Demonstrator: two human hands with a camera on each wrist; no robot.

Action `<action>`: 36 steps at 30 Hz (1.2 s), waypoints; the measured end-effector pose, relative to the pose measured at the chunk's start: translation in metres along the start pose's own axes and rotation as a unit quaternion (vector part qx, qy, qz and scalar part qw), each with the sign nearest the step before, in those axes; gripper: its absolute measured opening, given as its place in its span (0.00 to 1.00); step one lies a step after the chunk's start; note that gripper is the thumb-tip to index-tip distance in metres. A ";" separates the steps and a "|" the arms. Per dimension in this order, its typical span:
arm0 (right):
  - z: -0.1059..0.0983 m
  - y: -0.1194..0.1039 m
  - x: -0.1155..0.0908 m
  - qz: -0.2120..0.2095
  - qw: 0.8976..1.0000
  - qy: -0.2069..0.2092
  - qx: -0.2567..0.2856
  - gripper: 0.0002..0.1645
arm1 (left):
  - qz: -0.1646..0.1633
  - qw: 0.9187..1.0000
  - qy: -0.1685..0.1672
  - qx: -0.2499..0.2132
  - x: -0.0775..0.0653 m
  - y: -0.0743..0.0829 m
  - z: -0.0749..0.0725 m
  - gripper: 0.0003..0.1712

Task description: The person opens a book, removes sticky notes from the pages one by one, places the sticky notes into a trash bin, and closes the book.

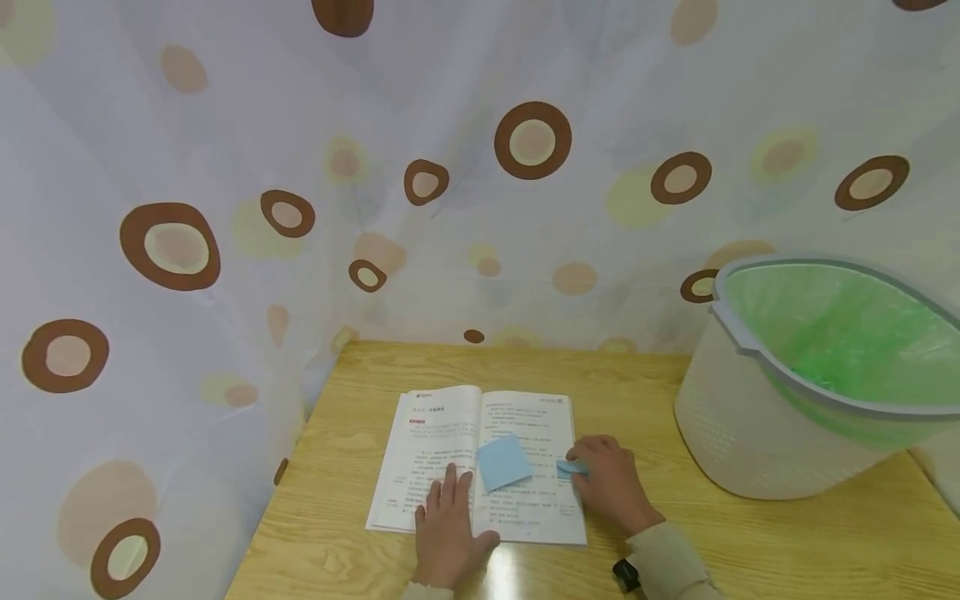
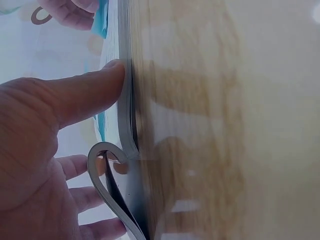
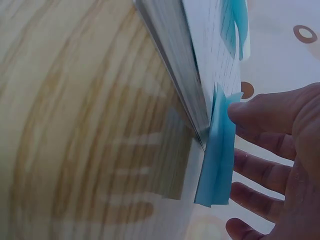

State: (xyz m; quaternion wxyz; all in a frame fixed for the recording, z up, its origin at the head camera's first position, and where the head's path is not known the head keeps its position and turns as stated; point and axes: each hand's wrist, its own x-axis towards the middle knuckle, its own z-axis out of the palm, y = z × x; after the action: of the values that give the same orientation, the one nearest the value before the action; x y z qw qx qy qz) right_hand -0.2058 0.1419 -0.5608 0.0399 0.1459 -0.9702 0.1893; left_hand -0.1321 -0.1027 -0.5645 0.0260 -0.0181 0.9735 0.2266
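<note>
An open book with printed pages lies on the wooden table. My left hand rests on it near the lower spine, fingers spread and thumb at the bottom edge. A square light-blue sticky note lies on the right-hand page, beside the spine. At that page's outer edge, my right hand pinches a second, creased blue sticky note that sticks out past the page. The right wrist view shows the thumb against its raised flap, the fingers partly hidden behind it.
A large pale basket with a grey rim and a green liner stands at the right of the table. A dotted curtain hangs behind the table and along its left side. A small black object is at the right wrist.
</note>
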 end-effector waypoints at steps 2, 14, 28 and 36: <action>0.003 -0.001 0.001 0.004 1.000 -0.015 -0.008 0.13 | 0.000 1.000 -0.002 0.000 -0.001 0.000 0.000 0.53; 0.006 -0.007 0.005 0.029 0.998 -0.052 -0.033 0.14 | -0.012 1.000 -0.020 -0.005 -0.001 -0.002 0.004 0.55; 0.006 -0.006 0.003 0.031 0.998 -0.041 -0.039 0.13 | -0.015 1.000 -0.019 -0.016 -0.001 -0.001 0.003 0.54; 0.009 -0.002 0.001 0.028 0.999 -0.015 -0.019 0.11 | -0.011 0.999 -0.021 -0.023 -0.001 -0.002 0.004 0.54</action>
State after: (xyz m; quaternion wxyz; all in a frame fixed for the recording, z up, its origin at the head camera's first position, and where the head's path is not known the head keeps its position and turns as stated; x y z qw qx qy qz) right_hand -0.2062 0.1364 -0.5680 0.0226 0.1210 -0.9778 0.1698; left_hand -0.1306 -0.1023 -0.5690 0.0484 -0.0251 0.9671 0.2486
